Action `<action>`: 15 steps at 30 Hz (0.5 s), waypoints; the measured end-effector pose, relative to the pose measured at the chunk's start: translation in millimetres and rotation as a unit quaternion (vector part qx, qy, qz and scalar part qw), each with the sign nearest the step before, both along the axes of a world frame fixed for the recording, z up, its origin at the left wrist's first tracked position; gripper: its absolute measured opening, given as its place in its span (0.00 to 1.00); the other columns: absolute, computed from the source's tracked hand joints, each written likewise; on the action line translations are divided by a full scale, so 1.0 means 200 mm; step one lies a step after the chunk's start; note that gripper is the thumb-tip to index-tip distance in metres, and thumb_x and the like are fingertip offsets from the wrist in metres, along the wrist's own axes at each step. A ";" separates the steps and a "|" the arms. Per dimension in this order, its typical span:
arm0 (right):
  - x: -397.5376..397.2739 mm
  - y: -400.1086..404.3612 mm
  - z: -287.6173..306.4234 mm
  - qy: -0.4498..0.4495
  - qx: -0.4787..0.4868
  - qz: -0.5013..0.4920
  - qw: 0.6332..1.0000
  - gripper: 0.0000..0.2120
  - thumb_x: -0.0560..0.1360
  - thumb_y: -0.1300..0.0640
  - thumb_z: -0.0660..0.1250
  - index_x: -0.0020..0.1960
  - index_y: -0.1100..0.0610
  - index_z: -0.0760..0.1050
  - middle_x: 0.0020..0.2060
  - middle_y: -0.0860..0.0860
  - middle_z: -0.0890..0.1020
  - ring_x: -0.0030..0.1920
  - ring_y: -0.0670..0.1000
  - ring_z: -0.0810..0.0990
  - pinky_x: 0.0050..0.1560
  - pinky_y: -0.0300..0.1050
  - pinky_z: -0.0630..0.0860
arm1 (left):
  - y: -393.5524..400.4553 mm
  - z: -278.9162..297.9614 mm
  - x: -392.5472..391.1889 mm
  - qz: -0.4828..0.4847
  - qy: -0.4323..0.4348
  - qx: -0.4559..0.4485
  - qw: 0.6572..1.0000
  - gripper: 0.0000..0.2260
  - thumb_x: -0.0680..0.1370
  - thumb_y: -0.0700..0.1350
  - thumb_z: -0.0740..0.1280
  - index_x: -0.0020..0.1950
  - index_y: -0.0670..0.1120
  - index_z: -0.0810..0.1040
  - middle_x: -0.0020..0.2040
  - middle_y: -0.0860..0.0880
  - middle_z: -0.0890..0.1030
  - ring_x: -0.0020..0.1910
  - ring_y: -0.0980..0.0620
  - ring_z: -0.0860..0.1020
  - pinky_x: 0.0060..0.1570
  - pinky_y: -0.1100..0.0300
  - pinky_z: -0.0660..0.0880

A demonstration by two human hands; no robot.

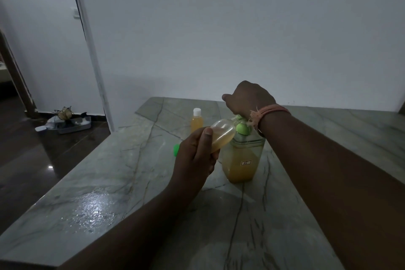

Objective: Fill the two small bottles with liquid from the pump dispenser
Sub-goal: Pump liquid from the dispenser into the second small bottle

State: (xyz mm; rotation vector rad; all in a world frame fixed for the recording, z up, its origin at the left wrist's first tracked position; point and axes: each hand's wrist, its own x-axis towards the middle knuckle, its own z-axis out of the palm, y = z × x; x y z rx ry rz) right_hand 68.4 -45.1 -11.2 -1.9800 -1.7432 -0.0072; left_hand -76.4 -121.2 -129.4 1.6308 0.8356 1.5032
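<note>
Two bare forearms without sleeves, each ending in a bare hand — the left hand [195, 155] wears nothing, no ring or band, while the right hand [248, 98] carries at its wrist a pinkish-orange thread band [271, 110] — wound in several strands, with a frayed tuft.

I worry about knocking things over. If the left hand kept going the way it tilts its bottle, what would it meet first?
Probably the dispenser's green pump: the bottle in the left hand already points at it, seemingly touching.
</note>
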 end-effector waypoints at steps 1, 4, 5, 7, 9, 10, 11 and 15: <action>0.00 0.00 -0.01 0.002 -0.005 -0.001 1.000 0.16 0.76 0.47 0.63 0.35 0.55 0.70 0.34 0.51 0.76 0.40 0.56 0.78 0.41 0.45 0.70 | 0.00 0.00 0.00 0.001 0.000 -0.001 1.000 0.13 0.85 0.49 0.56 0.52 0.47 0.78 0.32 0.48 0.76 0.25 0.54 0.72 0.23 0.61 0.69; 0.00 -0.01 0.00 -0.004 -0.007 -0.008 1.000 0.16 0.77 0.47 0.64 0.35 0.55 0.70 0.33 0.50 0.74 0.34 0.52 0.73 0.41 0.45 0.70 | -0.01 0.00 0.01 0.002 0.000 0.002 1.000 0.12 0.85 0.49 0.56 0.52 0.48 0.78 0.32 0.49 0.76 0.25 0.55 0.72 0.24 0.62 0.68; 0.00 -0.01 0.00 -0.002 -0.003 -0.005 1.000 0.16 0.77 0.47 0.64 0.35 0.55 0.69 0.33 0.50 0.73 0.35 0.53 0.74 0.42 0.45 0.70 | -0.01 0.00 0.01 0.003 0.002 0.003 1.000 0.12 0.85 0.49 0.56 0.52 0.48 0.78 0.32 0.49 0.76 0.25 0.55 0.72 0.24 0.62 0.68; 0.01 -0.02 0.00 -0.001 0.000 0.003 1.000 0.16 0.77 0.47 0.63 0.36 0.55 0.69 0.33 0.50 0.72 0.39 0.55 0.75 0.42 0.45 0.70 | -0.02 0.00 0.00 0.004 0.009 0.002 1.000 0.12 0.85 0.48 0.56 0.52 0.48 0.77 0.32 0.49 0.77 0.26 0.55 0.72 0.24 0.62 0.69; 0.00 -0.03 0.02 -0.015 -0.003 0.005 1.000 0.16 0.78 0.46 0.63 0.37 0.55 0.68 0.33 0.49 0.71 0.42 0.56 0.75 0.43 0.45 0.69 | -0.03 0.01 0.00 0.000 0.010 0.000 1.000 0.12 0.85 0.50 0.56 0.53 0.48 0.77 0.32 0.49 0.77 0.26 0.55 0.73 0.24 0.62 0.69; 0.00 -0.03 0.03 -0.022 -0.002 0.005 1.000 0.16 0.78 0.45 0.63 0.37 0.55 0.68 0.33 0.49 0.71 0.42 0.56 0.74 0.44 0.45 0.69 | -0.03 0.01 0.00 -0.004 0.008 -0.002 1.000 0.12 0.84 0.51 0.56 0.53 0.48 0.77 0.33 0.49 0.77 0.26 0.56 0.73 0.25 0.62 0.69; -0.01 -0.03 0.03 -0.022 0.003 0.006 1.000 0.16 0.78 0.45 0.63 0.37 0.54 0.68 0.33 0.49 0.71 0.42 0.56 0.74 0.44 0.45 0.69 | -0.03 0.01 0.00 -0.006 0.006 -0.001 1.000 0.13 0.83 0.53 0.56 0.53 0.48 0.77 0.33 0.49 0.77 0.26 0.56 0.73 0.25 0.62 0.69; 0.00 0.01 -0.01 0.011 0.018 -0.002 1.000 0.14 0.76 0.48 0.64 0.35 0.55 0.71 0.34 0.51 0.76 0.40 0.55 0.77 0.41 0.45 0.70 | -0.01 0.00 0.00 0.001 0.013 0.005 1.000 0.12 0.85 0.50 0.56 0.51 0.49 0.77 0.32 0.48 0.77 0.26 0.56 0.73 0.24 0.63 0.69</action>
